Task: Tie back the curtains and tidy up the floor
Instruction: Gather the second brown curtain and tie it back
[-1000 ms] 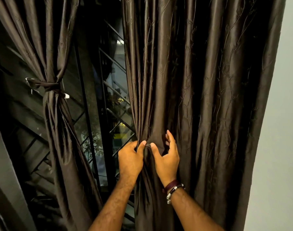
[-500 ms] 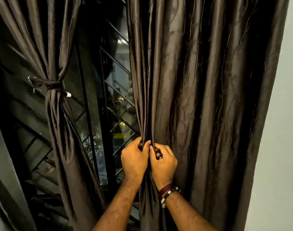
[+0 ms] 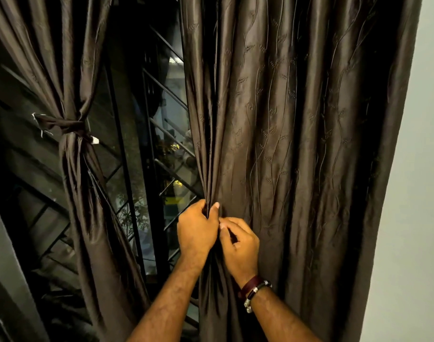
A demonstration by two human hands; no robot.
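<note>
The right-hand curtain (image 3: 297,144), dark brown satin with an embossed vine pattern, hangs loose from the top of the view to the bottom, beside a pale wall (image 3: 418,193). The left hand (image 3: 197,232) grips the curtain's gathered inner edge, fingers and thumb curled round the bunched folds. The right hand (image 3: 239,245) sits just beside and slightly below it, touching it, fingers curled and pinching the same fabric; a maroon band and a beaded bracelet (image 3: 254,291) are on its wrist. The left-hand curtain (image 3: 70,70) is already gathered and bound at mid-height by a knotted tie-back (image 3: 63,125) of matching fabric. Between the two curtains a dark window grille (image 3: 166,134) with diagonal bars is exposed.
</note>
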